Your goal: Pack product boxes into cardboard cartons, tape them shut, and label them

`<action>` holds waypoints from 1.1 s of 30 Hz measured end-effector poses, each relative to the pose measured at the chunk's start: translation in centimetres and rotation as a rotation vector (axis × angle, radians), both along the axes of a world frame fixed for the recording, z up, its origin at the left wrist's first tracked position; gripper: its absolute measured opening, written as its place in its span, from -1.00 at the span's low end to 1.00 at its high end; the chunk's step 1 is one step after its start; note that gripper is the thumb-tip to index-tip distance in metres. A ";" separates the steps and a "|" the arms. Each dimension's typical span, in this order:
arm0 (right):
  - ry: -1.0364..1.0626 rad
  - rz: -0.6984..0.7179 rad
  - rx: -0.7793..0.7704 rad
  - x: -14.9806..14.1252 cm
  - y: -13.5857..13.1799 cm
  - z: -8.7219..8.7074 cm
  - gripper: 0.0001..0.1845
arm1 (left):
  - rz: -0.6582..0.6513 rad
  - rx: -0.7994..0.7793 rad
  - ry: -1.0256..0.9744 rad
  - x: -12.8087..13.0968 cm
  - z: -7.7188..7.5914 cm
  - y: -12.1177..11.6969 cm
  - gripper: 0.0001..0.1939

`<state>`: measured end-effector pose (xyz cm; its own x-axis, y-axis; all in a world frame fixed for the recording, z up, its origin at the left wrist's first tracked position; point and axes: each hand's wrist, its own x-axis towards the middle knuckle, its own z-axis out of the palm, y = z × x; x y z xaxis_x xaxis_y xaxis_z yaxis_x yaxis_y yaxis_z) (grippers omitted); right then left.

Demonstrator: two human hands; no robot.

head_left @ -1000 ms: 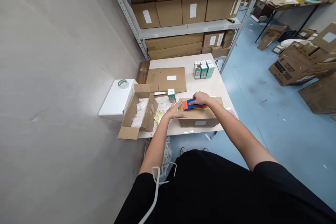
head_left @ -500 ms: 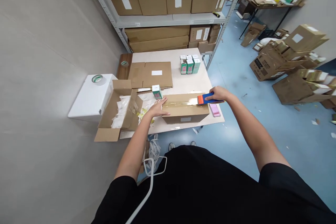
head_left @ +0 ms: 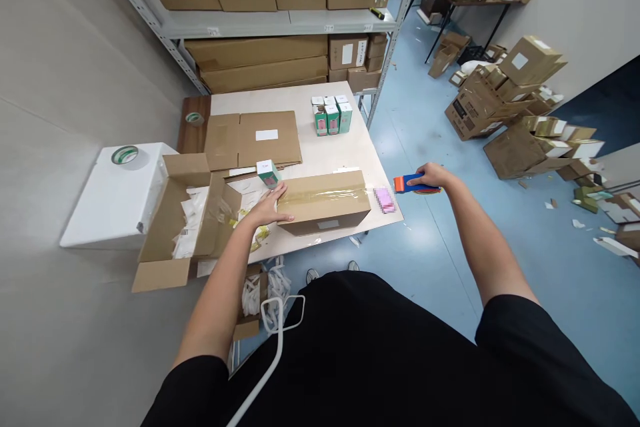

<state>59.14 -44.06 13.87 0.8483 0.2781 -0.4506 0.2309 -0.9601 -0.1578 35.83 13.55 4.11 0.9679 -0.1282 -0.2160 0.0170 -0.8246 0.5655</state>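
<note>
A closed cardboard box (head_left: pixel 325 203) lies near the front edge of the table, with clear tape (head_left: pixel 330 195) running along its top seam. My left hand (head_left: pixel 269 208) rests spread on the box's left end. Just behind that hand stands a small green and white carton (head_left: pixel 269 173). My right hand (head_left: pixel 431 175) is closed around a blue and orange tape dispenser (head_left: pixel 413 183), held past the table's right edge and apart from the box. Between the dispenser and the box lies a pink stack of slips (head_left: pixel 385 200).
Flattened cardboard (head_left: pixel 270 140) and several green cartons (head_left: pixel 333 117) lie farther back on the table (head_left: pixel 320 153). At left are an open box of white packets (head_left: pixel 193 220) and a white container (head_left: pixel 115 193) bearing a tape roll (head_left: pixel 125 155). A loaded shelf (head_left: pixel 280 23) stands behind.
My right hand has moved right with the tape dispenser, off the box and beyond its right end. Tape now covers the seam's right part. My left hand stays on the box; the view has shifted.
</note>
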 end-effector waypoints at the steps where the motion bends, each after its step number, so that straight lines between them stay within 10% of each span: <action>1: 0.001 -0.005 -0.011 -0.1 0.3 -0.3 -0.47 | -0.002 0.004 0.002 0.0 0.1 0.0 0.37; 17: -0.083 0.091 -0.062 -6.0 13.6 -9.3 -0.53 | -0.026 0.089 0.081 0.5 2.5 -1.1 0.35; 25: 0.105 -0.463 0.154 -11.6 10.8 -17.5 -0.49 | 0.042 0.115 0.165 0.8 3.7 -1.6 0.35; 33: 0.201 -0.423 0.380 -12.8 11.4 -21.4 -0.30 | 0.091 0.208 0.228 1.6 4.3 -2.0 0.35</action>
